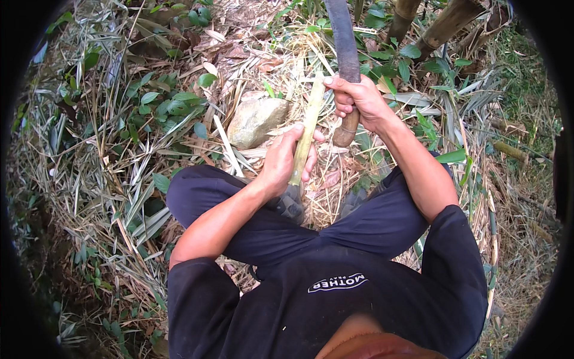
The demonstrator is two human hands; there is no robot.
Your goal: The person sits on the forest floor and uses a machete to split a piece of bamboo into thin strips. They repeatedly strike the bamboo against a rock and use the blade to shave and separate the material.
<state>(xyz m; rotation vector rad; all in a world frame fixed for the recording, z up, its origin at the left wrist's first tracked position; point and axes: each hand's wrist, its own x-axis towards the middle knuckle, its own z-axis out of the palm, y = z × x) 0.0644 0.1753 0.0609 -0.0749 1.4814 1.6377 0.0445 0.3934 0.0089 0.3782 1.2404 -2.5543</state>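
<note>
My left hand (282, 157) is closed around the lower half of a pale yellow-green split bamboo strip (313, 107), which stands slanted in front of my knees. In my right hand (366, 103) I grip a machete (344, 39) by its brown wooden handle (345, 130). The machete's dark, slightly curved blade points away from me, and its tip is cut off by the top of the view. My right thumb reaches left to the far end of the strip and appears to touch it. The blade itself is apart from the strip.
A large tan stone (257, 122) lies just left of the strip. Thick bamboo stems (445, 29) rise at the far right. Dry leaves and shavings cover the ground between my bent legs, with leafy green plants (179, 105) to the left. Dark footwear (289, 204) shows below my hands.
</note>
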